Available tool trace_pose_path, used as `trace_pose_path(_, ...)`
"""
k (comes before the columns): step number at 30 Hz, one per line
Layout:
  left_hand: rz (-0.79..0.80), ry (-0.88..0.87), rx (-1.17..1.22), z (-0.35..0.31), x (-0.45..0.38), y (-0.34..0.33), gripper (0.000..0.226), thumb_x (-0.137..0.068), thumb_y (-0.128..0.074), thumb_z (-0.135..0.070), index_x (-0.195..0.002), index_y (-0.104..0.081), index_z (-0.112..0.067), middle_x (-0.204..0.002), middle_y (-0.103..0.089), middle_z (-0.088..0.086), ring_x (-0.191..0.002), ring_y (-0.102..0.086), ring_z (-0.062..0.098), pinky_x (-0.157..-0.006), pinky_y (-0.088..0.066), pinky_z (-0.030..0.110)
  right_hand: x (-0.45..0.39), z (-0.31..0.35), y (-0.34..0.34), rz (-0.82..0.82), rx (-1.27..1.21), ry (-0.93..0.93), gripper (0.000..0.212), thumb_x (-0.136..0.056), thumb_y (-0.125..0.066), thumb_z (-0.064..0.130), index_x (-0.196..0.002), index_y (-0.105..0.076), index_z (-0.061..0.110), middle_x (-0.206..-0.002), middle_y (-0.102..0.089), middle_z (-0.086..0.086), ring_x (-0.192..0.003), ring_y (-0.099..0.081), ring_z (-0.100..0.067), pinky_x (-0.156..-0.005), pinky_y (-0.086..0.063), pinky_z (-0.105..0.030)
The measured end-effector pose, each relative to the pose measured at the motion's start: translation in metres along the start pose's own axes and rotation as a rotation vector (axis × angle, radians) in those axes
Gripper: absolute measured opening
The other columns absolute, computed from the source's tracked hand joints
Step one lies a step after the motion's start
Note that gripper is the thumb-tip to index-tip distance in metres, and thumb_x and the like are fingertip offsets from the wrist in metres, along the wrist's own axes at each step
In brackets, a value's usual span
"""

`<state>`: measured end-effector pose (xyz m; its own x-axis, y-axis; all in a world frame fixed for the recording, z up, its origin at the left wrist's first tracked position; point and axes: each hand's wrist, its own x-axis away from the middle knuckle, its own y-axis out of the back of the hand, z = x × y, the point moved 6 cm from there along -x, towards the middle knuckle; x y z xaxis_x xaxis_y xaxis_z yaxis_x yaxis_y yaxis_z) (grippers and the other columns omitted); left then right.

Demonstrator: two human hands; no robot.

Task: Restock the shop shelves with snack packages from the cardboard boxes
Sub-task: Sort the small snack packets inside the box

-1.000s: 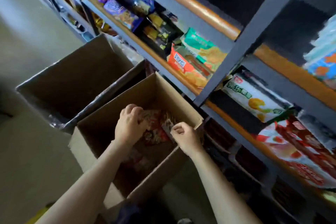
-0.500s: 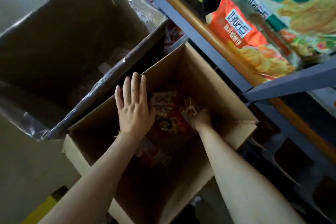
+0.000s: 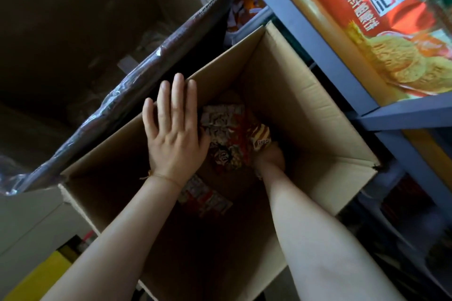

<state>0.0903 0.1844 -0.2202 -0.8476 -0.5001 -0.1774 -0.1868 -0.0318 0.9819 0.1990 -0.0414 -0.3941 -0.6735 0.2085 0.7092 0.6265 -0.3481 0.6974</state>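
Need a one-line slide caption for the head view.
Right hand grasps snack packet inside cardboard box; left hand lies flat.

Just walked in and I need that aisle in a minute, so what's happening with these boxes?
A person is unloading snacks for the shelves. Both arms reach into the open cardboard box beside the shelf unit. The left hand is flat, fingers straight, over the box's far left wall. The right hand is deep inside, gripping a snack package among the few left at the bottom. Nothing has been lifted out yet. A second, plastic-lined box stands alongside.
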Motion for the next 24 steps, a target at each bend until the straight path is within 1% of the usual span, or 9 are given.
trace_pose_path(3, 0.057, -0.003, 0.016, -0.001, -0.001, 0.001, 0.089, -0.089, -0.062, -0.036, -0.161, -0.016, -0.010, -0.168, -0.013, 0.017, -0.154, -0.010, 0.036, -0.123, 0.011, 0.047, 0.023, 0.011, 0.010, 0.055, 0.002, 0.036, 0.063, -0.081, -0.076, 0.049, -0.129, -0.060, 0.012, -0.132, -0.062, -0.012, -0.120, -0.060, -0.032, -0.085, -0.049, -0.033)
trace_pose_path(6, 0.129, -0.001, 0.072, -0.002, -0.001, 0.009, 0.077, -0.087, -0.066, -0.032, -0.154, -0.037, -0.009, -0.168, -0.007, 0.017, -0.155, -0.003, 0.038, -0.123, 0.014, 0.048, 0.060, 0.030, 0.032, 0.080, -0.030, 0.137, 0.059, -0.078, -0.075, 0.052, -0.125, -0.062, 0.018, -0.126, -0.064, -0.009, -0.117, -0.061, -0.032, -0.085, -0.049, -0.034)
trace_pose_path(9, 0.159, 0.035, 0.242, -0.009, 0.005, 0.035, 0.056, -0.088, -0.064, -0.029, -0.139, -0.055, -0.008, -0.166, -0.017, 0.020, -0.155, -0.008, 0.041, -0.126, -0.002, 0.051, 0.113, 0.044, 0.069, -0.003, -0.048, 0.236, 0.063, -0.072, -0.072, 0.064, -0.119, -0.062, 0.025, -0.120, -0.064, -0.005, -0.115, -0.059, -0.031, -0.091, -0.049, -0.037)
trace_pose_path(11, 0.261, 0.152, 0.564, -0.020, 0.011, 0.053, 0.044, -0.095, -0.063, -0.033, -0.133, -0.061, -0.012, -0.158, -0.038, 0.014, -0.150, -0.029, 0.032, -0.123, -0.024, 0.046, 0.150, 0.048, 0.098, -0.044, -0.187, 0.367, 0.063, -0.071, -0.076, 0.062, -0.118, -0.062, 0.023, -0.117, -0.066, -0.003, -0.112, -0.060, -0.026, -0.090, -0.048, -0.033)
trace_pose_path(14, 0.539, 0.439, 1.296, -0.057, 0.024, 0.089, 0.051, -0.094, -0.065, -0.048, -0.138, -0.054, -0.025, -0.133, -0.061, -0.007, -0.116, -0.063, 0.005, -0.100, -0.055, 0.035, 0.212, 0.042, 0.139, 0.004, -0.438, 0.569, 0.057, -0.079, -0.077, 0.048, -0.127, -0.058, 0.024, -0.120, -0.063, 0.005, -0.112, -0.060, -0.012, -0.081, -0.043, -0.020)
trace_pose_path(17, 0.457, 0.489, 1.512, -0.083, 0.024, 0.135, 0.057, -0.082, -0.076, -0.041, -0.132, -0.053, -0.026, -0.118, -0.068, -0.005, -0.103, -0.069, 0.005, -0.080, -0.057, 0.021, 0.269, 0.024, 0.175, 0.085, -0.561, 0.790, 0.048, -0.091, -0.067, 0.032, -0.137, -0.053, 0.034, -0.132, -0.056, 0.012, -0.123, -0.051, -0.003, -0.095, -0.042, -0.015)
trace_pose_path(19, 0.365, 0.513, 1.554, -0.099, 0.023, 0.165, 0.062, -0.076, -0.087, -0.037, -0.128, -0.056, -0.025, -0.116, -0.072, -0.001, -0.105, -0.071, 0.014, -0.085, -0.059, 0.031, 0.298, 0.002, 0.205, 0.080, -0.555, 0.899, 0.044, -0.095, -0.061, 0.026, -0.137, -0.055, 0.037, -0.134, -0.053, 0.016, -0.127, -0.047, 0.002, -0.105, -0.040, -0.018)
trace_pose_path(21, 0.326, 0.494, 1.633, -0.125, 0.027, 0.193, 0.060, -0.075, -0.086, -0.037, -0.126, -0.060, -0.020, -0.114, -0.074, 0.005, -0.105, -0.072, 0.023, -0.093, -0.058, 0.049, 0.318, -0.026, 0.241, 0.011, -0.548, 0.974, 0.037, -0.097, -0.057, 0.020, -0.132, -0.062, 0.031, -0.130, -0.056, 0.017, -0.122, -0.049, 0.006, -0.103, -0.041, -0.013)
trace_pose_path(24, 0.312, 0.475, 1.826, -0.177, 0.043, 0.237, 0.045, -0.089, -0.076, -0.029, -0.128, -0.060, -0.015, -0.117, -0.074, 0.011, -0.106, -0.072, 0.032, -0.096, -0.056, 0.055, 0.338, -0.089, 0.306, -0.363, -0.708, 0.995, 0.025, -0.096, -0.060, 0.015, -0.118, -0.067, 0.023, -0.112, -0.063, 0.007, -0.103, -0.059, -0.003, -0.083, -0.048, -0.015)
